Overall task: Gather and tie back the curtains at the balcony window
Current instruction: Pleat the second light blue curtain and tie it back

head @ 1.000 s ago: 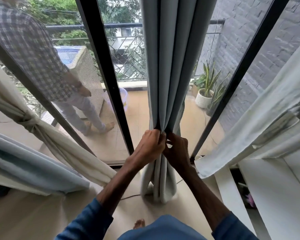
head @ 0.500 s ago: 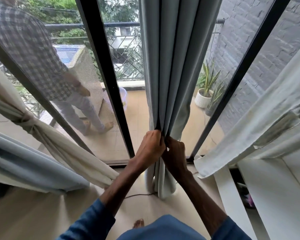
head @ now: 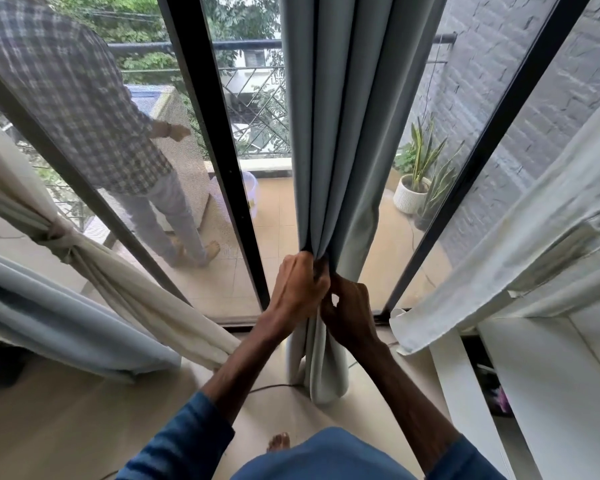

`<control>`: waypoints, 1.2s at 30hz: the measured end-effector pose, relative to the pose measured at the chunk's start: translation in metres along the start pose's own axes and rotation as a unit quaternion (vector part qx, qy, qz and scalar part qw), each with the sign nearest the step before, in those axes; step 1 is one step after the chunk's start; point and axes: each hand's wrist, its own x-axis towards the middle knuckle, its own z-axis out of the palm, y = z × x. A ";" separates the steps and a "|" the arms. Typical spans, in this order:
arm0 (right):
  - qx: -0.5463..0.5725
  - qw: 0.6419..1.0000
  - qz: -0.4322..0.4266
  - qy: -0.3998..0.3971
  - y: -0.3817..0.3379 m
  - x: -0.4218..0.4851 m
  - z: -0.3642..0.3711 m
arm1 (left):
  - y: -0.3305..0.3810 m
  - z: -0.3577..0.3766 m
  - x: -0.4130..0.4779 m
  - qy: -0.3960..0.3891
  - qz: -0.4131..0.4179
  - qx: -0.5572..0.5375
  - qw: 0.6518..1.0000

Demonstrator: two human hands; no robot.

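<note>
frame bars [head: 219, 150]: three, black | grey curtain [head: 329, 133]: one, bunched mid-window before the glass | cream curtain [head: 125, 299]: one, knotted at left | person [head: 84, 105]: one, outside on balcony | white pot [head: 407, 199]: one | left hand [head: 297, 289], right hand [head: 352, 311]: grips pinching grey folds

Person in checked shirt [head: 66, 98] outside; potted plant [head: 411, 197] beside brick wall [head: 482, 81].

Top of grey curtain [head: 333, 133] cut off at upper edge. Fingertips of left hand [head: 297, 289] & right hand [head: 349, 313] buried in folds, prob. pinching.
</note>
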 end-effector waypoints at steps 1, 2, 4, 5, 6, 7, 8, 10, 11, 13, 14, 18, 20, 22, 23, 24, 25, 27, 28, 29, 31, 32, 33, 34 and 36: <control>0.010 1.000 0.009 0.013 0.001 0.000 -0.002 | -0.003 0.000 0.002 0.012 0.005 0.008 1.000; 0.021 0.999 0.022 0.039 0.003 -0.001 -0.004 | -0.008 0.001 0.003 0.016 0.011 0.014 1.000; 0.042 0.992 0.057 0.108 0.007 -0.003 -0.008 | -0.018 0.004 0.005 0.026 0.031 0.020 0.999; 0.055 0.987 0.073 0.134 0.008 -0.005 -0.011 | -0.023 0.006 0.004 0.036 0.043 0.025 0.998; 0.070 0.981 0.090 0.155 0.011 -0.007 -0.012 | -0.025 0.007 0.002 0.046 0.050 0.027 0.997; 0.089 0.976 0.107 0.169 0.012 -0.010 -0.014 | -0.024 0.007 0.000 0.055 0.057 0.027 0.996; 0.111 0.969 0.128 0.179 0.014 -0.012 -0.014 | -0.022 0.007 -0.002 0.062 0.064 0.029 0.996; 0.160 0.954 0.177 0.182 0.012 -0.014 -0.013 | -0.020 0.008 -0.007 0.072 0.077 0.037 0.994; 0.184 0.948 0.192 0.177 0.011 -0.014 -0.011 | -0.021 0.009 -0.010 0.075 0.085 0.041 0.993; 0.211 0.946 0.188 0.162 0.010 -0.014 -0.005 | -0.022 0.015 -0.014 0.078 0.104 0.051 0.990; 0.209 0.950 0.175 0.152 0.009 -0.014 -0.002 | -0.023 0.018 -0.017 0.074 0.113 0.050 0.990; 0.181 0.970 0.130 0.102 0.002 -0.016 0.008 | -0.024 0.026 -0.030 0.061 0.129 -0.001 0.990; 0.174 0.973 0.113 0.099 0.000 -0.018 0.012 | -0.021 0.024 -0.037 0.068 0.131 -0.093 0.985; 0.156 0.978 0.098 0.100 0.001 -0.019 0.013 | -0.022 0.025 -0.042 0.100 0.130 -0.176 0.971; 0.150 0.979 0.095 0.101 0.001 -0.019 0.013 | -0.022 0.026 -0.042 0.116 0.110 -0.203 0.966; 0.148 0.979 0.095 0.101 0.001 -0.020 0.013 | -0.020 0.027 -0.042 0.122 0.076 -0.229 0.963; 0.148 0.979 0.094 0.101 0.000 -0.020 0.012 | -0.019 0.027 -0.042 0.118 0.040 -0.263 0.957; 0.147 0.981 0.084 0.097 -0.002 -0.021 0.011 | -0.016 0.024 -0.041 0.084 0.016 -0.310 0.947; 0.145 0.982 0.077 0.090 -0.002 -0.021 0.011 | -0.016 0.022 -0.040 0.065 0.026 -0.307 0.949; 0.144 0.984 0.070 0.079 -0.002 -0.022 0.010 | -0.017 0.021 -0.039 0.050 0.039 -0.288 0.955; 0.138 0.986 0.063 0.063 0.002 -0.023 0.010 | -0.019 0.021 -0.036 0.044 0.058 -0.215 0.974; 0.131 0.988 0.065 0.056 0.003 -0.024 0.010 | -0.018 0.022 -0.034 0.057 0.056 -0.162 0.984; 0.129 0.988 0.069 0.046 0.002 -0.024 0.008 | -0.019 0.024 -0.031 0.076 0.047 -0.105 0.990; 0.131 0.988 0.073 0.036 0.001 -0.024 0.007 | -0.019 0.024 -0.027 0.099 0.028 -0.052 0.993; 0.137 0.987 0.078 0.011 -0.001 -0.021 0.003 | -0.019 0.022 -0.020 0.140 0.002 0.026 0.990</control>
